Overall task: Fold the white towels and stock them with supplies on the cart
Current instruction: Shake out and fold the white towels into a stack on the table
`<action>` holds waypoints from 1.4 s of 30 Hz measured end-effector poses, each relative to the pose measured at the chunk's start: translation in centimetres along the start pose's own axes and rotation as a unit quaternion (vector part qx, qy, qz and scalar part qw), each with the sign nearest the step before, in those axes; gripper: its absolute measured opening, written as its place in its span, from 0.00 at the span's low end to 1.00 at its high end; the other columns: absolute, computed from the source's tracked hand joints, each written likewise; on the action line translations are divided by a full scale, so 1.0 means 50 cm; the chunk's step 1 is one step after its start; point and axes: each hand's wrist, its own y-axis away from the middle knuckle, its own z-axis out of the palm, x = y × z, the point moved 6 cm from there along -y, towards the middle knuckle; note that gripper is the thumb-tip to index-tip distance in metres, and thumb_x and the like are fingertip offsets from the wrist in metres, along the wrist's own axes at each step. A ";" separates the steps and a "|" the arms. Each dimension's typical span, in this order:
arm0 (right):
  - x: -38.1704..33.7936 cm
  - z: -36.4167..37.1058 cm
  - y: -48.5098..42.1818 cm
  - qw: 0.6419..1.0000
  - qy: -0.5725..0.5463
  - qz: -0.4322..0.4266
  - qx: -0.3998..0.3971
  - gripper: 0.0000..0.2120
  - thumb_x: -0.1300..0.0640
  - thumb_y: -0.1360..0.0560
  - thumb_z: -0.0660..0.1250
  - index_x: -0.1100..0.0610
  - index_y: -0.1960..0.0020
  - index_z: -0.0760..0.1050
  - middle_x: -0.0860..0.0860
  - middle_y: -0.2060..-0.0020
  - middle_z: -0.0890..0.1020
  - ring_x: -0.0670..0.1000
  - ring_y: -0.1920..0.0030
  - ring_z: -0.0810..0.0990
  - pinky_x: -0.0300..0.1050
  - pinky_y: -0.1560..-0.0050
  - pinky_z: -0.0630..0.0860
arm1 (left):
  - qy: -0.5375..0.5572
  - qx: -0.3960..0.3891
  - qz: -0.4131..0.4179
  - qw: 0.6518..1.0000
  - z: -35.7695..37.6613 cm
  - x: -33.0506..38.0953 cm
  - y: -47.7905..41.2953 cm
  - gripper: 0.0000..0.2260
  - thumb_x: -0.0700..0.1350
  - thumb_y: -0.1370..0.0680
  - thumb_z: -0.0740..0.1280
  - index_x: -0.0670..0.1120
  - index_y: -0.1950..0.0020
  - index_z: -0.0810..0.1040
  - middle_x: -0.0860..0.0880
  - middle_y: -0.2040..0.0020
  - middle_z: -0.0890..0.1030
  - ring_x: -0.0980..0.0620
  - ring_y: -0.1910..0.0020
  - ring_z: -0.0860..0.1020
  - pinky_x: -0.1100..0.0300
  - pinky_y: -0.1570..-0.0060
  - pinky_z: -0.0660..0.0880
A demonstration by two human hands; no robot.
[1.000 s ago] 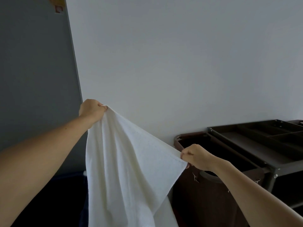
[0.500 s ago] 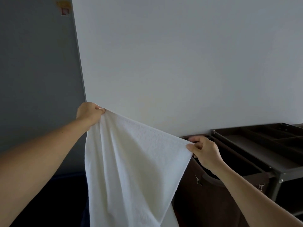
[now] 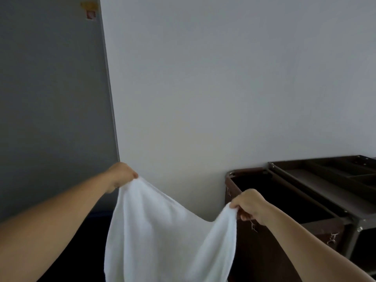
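A white towel (image 3: 162, 237) hangs in the air in front of me, its top edge sagging between my two hands. My left hand (image 3: 120, 176) grips its upper left corner, fingers curled round the cloth. My right hand (image 3: 249, 206) pinches the upper right corner, lower than the left. The towel's bottom runs out of view. To the right stands the dark cart (image 3: 325, 180), with a divided top tray and a brown linen bag (image 3: 264, 251) hung on its left end.
A pale wall fills the background, meeting a grey panel (image 3: 50, 108) on the left along a vertical edge. The floor below is dark. The cart's open bag sits just behind my right hand.
Both hands have dropped lower and the towel's top edge has gone slack and sags in the middle. My right hand has moved back toward me, away from the bag's rim.
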 end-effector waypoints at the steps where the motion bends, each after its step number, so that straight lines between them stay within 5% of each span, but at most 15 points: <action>1: -0.029 0.013 0.007 1.000 -0.023 -0.013 -0.004 0.02 0.68 0.28 0.71 0.68 0.57 0.80 0.59 0.69 0.83 0.53 0.73 0.79 0.42 0.74 0.75 | 0.006 -0.016 0.017 1.000 0.020 0.012 0.012 0.06 0.36 0.23 0.69 0.40 0.48 0.84 0.42 0.44 0.82 0.44 0.43 0.78 0.53 0.41 0.74; 4: -0.130 0.051 0.030 0.995 -0.076 -0.063 0.001 0.05 0.68 0.30 0.71 0.68 0.64 0.79 0.59 0.74 0.81 0.56 0.72 0.76 0.42 0.74 0.72 | 0.032 -0.044 0.088 0.995 0.077 0.077 0.055 0.11 0.34 0.22 0.65 0.47 0.53 0.84 0.48 0.44 0.83 0.49 0.41 0.78 0.57 0.39 0.73; 8: -0.238 0.106 0.061 0.990 -0.042 -0.135 0.002 0.08 0.65 0.32 0.69 0.67 0.68 0.80 0.61 0.71 0.83 0.55 0.74 0.78 0.45 0.67 0.80 | -0.004 -0.011 0.212 0.977 0.128 0.172 0.126 0.15 0.36 0.22 0.62 0.45 0.41 0.83 0.50 0.40 0.82 0.52 0.38 0.78 0.66 0.39 0.69; 11: -0.273 0.131 0.074 0.985 -0.027 -0.167 0.015 0.08 0.64 0.33 0.67 0.65 0.69 0.81 0.57 0.74 0.82 0.53 0.75 0.79 0.51 0.59 0.84 | -0.039 0.026 0.268 0.962 0.149 0.200 0.167 0.16 0.37 0.21 0.60 0.47 0.39 0.83 0.48 0.46 0.85 0.50 0.43 0.80 0.78 0.54 0.67; 16: -0.274 0.146 0.079 0.985 -0.047 -0.164 0.001 0.08 0.63 0.32 0.68 0.67 0.66 0.81 0.59 0.72 0.83 0.56 0.70 0.83 0.57 0.52 0.84 | -0.023 0.033 0.275 0.961 0.163 0.189 0.190 0.21 0.44 0.18 0.58 0.46 0.24 0.67 0.48 0.59 0.82 0.47 0.53 0.80 0.56 0.49 0.76; 20: -0.274 0.157 0.078 0.985 -0.058 -0.161 -0.024 0.02 0.67 0.35 0.67 0.66 0.66 0.78 0.62 0.68 0.83 0.62 0.66 0.83 0.58 0.49 0.82 | -0.087 0.031 0.263 0.960 0.171 0.188 0.191 0.14 0.45 0.19 0.57 0.42 0.51 0.80 0.48 0.64 0.80 0.45 0.61 0.79 0.47 0.56 0.77; 24: -0.275 0.158 0.074 0.986 -0.049 -0.141 -0.070 0.11 0.66 0.34 0.64 0.72 0.56 0.80 0.60 0.65 0.85 0.62 0.59 0.85 0.60 0.45 0.81 | -0.078 0.003 0.259 0.963 0.179 0.177 0.191 0.22 0.63 0.28 0.70 0.45 0.66 0.73 0.55 0.75 0.71 0.55 0.73 0.70 0.65 0.73 0.66; 30: -0.279 0.156 0.092 0.972 0.014 -0.192 -0.138 0.16 0.64 0.30 0.61 0.71 0.49 0.80 0.64 0.56 0.85 0.59 0.60 0.82 0.54 0.45 0.80 | -0.024 0.037 0.253 0.967 0.165 0.146 0.180 0.09 0.53 0.28 0.75 0.52 0.53 0.80 0.57 0.60 0.82 0.61 0.59 0.79 0.72 0.66 0.71; 34: -0.262 0.129 0.088 0.953 -0.035 -0.245 -0.178 0.10 0.65 0.26 0.63 0.63 0.50 0.82 0.57 0.59 0.87 0.54 0.60 0.85 0.41 0.63 0.78 | 0.032 0.008 0.257 0.966 0.147 0.145 0.167 0.08 0.51 0.27 0.76 0.53 0.51 0.81 0.59 0.58 0.83 0.65 0.59 0.80 0.77 0.63 0.71; 36: -0.233 0.108 0.069 0.951 -0.042 -0.272 -0.140 0.10 0.65 0.25 0.64 0.56 0.51 0.82 0.52 0.56 0.87 0.50 0.63 0.81 0.41 0.63 0.76 | 0.038 0.037 0.273 0.961 0.121 0.158 0.161 0.10 0.48 0.25 0.75 0.48 0.46 0.83 0.54 0.54 0.85 0.62 0.55 0.81 0.74 0.56 0.73; 39: -0.147 0.092 0.028 0.955 0.059 -0.279 -0.076 0.15 0.63 0.25 0.68 0.43 0.49 0.78 0.45 0.45 0.81 0.46 0.52 0.77 0.47 0.41 0.76 | 0.075 0.085 0.280 0.953 0.069 0.188 0.152 0.11 0.44 0.24 0.74 0.44 0.43 0.84 0.50 0.52 0.86 0.56 0.54 0.83 0.63 0.48 0.78; 42: -0.063 0.110 0.013 0.938 0.148 -0.274 -0.152 0.18 0.55 0.29 0.73 0.34 0.48 0.75 0.41 0.31 0.66 0.46 0.29 0.61 0.53 0.24 0.57 | 0.118 0.112 0.288 0.944 0.014 0.226 0.138 0.09 0.44 0.24 0.74 0.46 0.44 0.84 0.51 0.54 0.85 0.56 0.56 0.82 0.62 0.50 0.78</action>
